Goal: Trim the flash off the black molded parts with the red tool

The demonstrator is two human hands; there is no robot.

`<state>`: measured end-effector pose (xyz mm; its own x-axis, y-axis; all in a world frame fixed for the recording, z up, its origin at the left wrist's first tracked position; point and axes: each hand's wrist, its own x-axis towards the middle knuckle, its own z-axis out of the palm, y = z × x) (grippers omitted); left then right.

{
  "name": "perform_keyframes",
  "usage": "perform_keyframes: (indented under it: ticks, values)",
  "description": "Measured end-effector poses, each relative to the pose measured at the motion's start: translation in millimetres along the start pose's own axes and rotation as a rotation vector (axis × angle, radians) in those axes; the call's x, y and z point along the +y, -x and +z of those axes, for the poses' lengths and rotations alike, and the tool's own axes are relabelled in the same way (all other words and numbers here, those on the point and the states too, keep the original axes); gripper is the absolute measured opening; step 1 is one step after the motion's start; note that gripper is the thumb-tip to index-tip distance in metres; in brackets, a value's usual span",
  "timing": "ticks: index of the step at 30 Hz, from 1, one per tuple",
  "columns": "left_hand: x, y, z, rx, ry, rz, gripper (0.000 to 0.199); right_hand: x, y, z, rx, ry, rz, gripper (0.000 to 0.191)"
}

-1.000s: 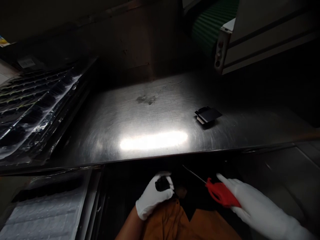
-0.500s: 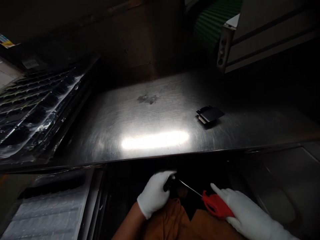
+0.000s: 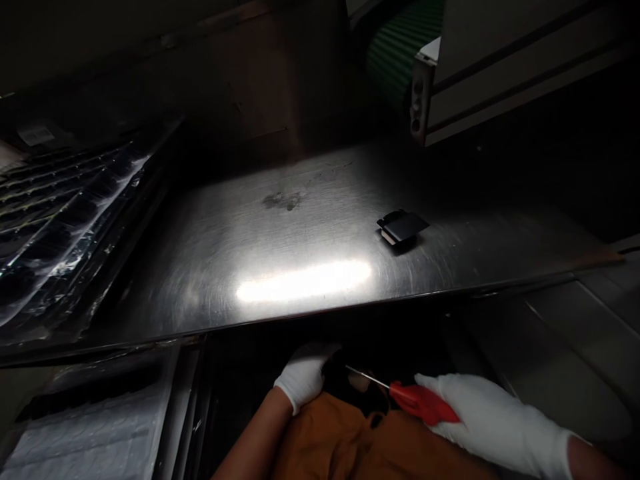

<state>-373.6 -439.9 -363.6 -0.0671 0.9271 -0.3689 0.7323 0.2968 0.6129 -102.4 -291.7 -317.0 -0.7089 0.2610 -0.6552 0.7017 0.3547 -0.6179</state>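
**Red-handled tool in your right hand, its tip just beside your left**

Your white-gloved right hand (image 3: 480,417) is wrapped around the red handle of a tool with a thin, straight metal shaft (image 3: 425,403). The shaft points toward your white-gloved left hand (image 3: 306,375), whose fingers sink into deep shadow; you cannot tell whether they hold anything, nor whether the tip touches anything there. Both hands are on the near side of the brushed-metal tabletop (image 3: 225,233), over your orange-brown garment (image 3: 340,440).

On the tabletop, right of centre and well apart from your hands, lies a small, flat-topped black piece (image 3: 404,227) with a pale strip along its side. A stack of black compartmented plastic trays in shiny film (image 3: 75,220) crowds the tabletop's left end. Below it stands a stack of whitish translucent plastic sheets (image 3: 95,420). At the upper right, a pale grey metal frame (image 3: 500,80) partly hides a green ribbed belt (image 3: 405,47).
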Motion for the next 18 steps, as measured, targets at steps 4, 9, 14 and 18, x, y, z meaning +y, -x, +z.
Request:
perform_keyframes:
  ticks: [4, 9, 14, 18]
  values:
    - [-2, -1, 0.4, -0.027, 0.014, 0.036, 0.058, -5, -3, -3, -0.038, -0.021, -0.018, 0.029]
    - [-4, 0, 1.2, -0.015, 0.023, 0.019, 0.061, -8, -4, -4, -0.037, -0.041, -0.014, 0.031]
    - [-9, 2, 3.6, -0.015, 0.049, 0.018, 0.063, -8, -6, -1, -0.051, -0.025, 0.0, 0.029]
    - [-14, 0, 8.6, 0.019, 0.116, -0.028, 0.063, 0, -10, 1, -0.006, 0.022, -0.027, 0.038]
